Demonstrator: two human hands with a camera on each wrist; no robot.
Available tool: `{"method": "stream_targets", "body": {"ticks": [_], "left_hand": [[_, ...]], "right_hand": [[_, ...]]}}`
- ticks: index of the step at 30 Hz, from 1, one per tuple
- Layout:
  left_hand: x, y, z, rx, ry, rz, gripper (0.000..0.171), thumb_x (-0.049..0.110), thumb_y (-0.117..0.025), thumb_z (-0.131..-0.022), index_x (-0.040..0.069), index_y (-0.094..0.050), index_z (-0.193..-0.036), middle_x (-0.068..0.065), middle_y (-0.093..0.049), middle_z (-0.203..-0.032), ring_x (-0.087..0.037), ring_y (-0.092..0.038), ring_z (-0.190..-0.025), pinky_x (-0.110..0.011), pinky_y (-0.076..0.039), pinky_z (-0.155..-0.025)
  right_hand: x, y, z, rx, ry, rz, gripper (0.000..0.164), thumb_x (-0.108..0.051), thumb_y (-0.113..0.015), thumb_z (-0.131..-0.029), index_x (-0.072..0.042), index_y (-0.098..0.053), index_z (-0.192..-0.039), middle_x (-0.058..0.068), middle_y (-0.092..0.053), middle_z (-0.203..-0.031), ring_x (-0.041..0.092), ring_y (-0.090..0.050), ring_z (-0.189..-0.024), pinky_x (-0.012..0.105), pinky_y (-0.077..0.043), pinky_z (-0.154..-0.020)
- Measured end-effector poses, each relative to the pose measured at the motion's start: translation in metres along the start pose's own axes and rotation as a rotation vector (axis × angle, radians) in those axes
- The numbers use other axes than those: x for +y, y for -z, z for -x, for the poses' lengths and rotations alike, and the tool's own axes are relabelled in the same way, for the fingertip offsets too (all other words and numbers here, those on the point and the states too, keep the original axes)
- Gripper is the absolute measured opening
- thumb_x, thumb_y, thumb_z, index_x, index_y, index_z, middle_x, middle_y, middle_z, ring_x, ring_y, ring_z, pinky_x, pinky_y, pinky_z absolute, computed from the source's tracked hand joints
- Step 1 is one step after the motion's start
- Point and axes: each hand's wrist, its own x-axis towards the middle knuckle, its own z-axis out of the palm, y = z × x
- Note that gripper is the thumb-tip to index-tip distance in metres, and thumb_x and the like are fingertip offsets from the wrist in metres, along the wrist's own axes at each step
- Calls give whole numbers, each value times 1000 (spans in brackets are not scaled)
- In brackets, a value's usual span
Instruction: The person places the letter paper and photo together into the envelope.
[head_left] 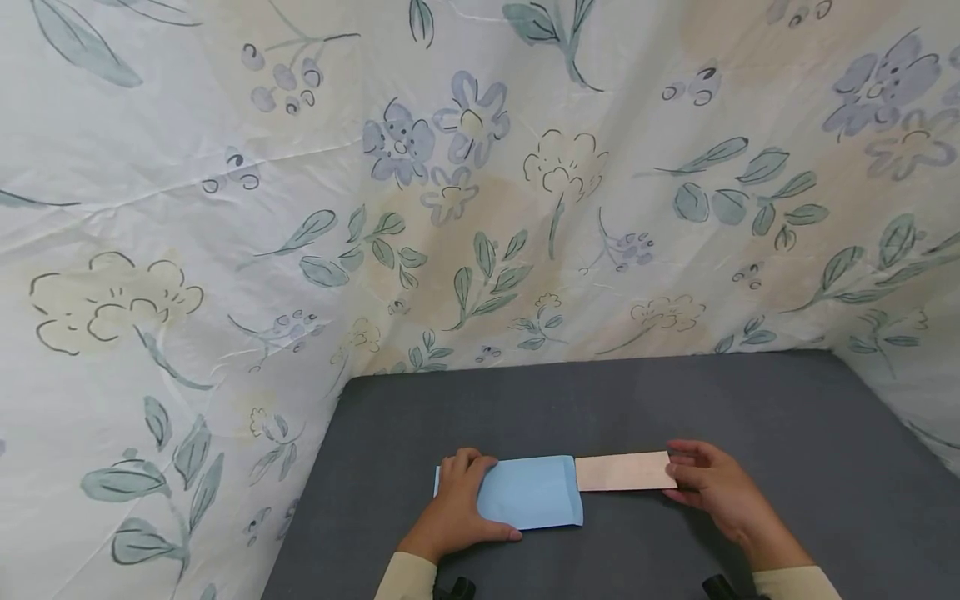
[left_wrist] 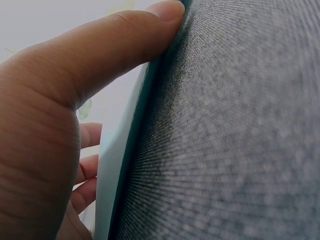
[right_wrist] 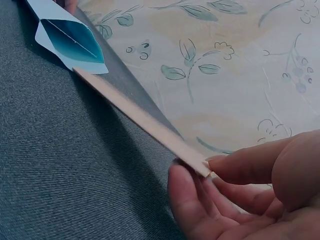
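A light blue paper envelope lies on the dark grey surface, its mouth facing right. My left hand grips it across its left part, thumb along the near edge and fingers over the far one. In the left wrist view the thumb presses the envelope's edge close over the fabric. A flat peach strip, stiff like card, is pinched at its right end by my right hand. Seen from the right wrist, the envelope's mouth gapes, and the strip's far end is right at its lip.
The dark grey cloth-covered table stretches behind and to both sides of the hands. A white floral curtain hangs along the table's back and left edges, and also at the right. Black pieces show near the wrists.
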Motion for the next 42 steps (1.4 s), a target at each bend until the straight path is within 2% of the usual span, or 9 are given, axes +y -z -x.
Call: {"method": "stream_targets", "body": {"ticks": [6,14,23,35,42], "left_hand": [[-1,0,-1,-2,-4,6,106,78,-93,-66,23,-59,-150,4,-43,-142,-22,-35,-122,-51,-48,-97],[1,2,-1,-8,-3,13,106,76,-94,-67,22,-59,-151,3,-43,-143,-23,-35,-123,-52,-48,-97],[1,3,-2,-5,-4,6,107,77,-94,-66,21,-60,-150,2,-44,-142,-24,-36,-123,-52,-48,-97],[-1,1,-3,-4,-13,-2,106,78,-94,-66,21,-60,-149,1,-44,-142,-23,-36,-122,-52,-48,-97],[-1,2,-2,-12,-2,0,106,77,-94,-67,21,-59,-150,2,-43,-142,-23,-35,-124,-52,-48,-97]], "right_hand": [[2,1,-1,-10,-3,3,51,1,-64,-107,18,-44,-151,20,-60,-125,22,-68,-102,42,-62,-86],[5,4,0,-16,12,-3,44,2,-66,-106,14,-52,-146,16,-62,-121,24,-67,-100,42,-62,-83],[7,8,1,-23,31,-36,40,1,-66,-106,13,-54,-143,15,-59,-121,25,-66,-100,42,-62,-83],[12,0,3,-18,-19,-115,30,6,-66,-104,9,-59,-133,15,-56,-114,25,-66,-98,43,-62,-84],[15,-4,3,-27,-26,-115,30,6,-65,-104,10,-57,-133,15,-54,-113,27,-64,-98,44,-62,-84]]}}
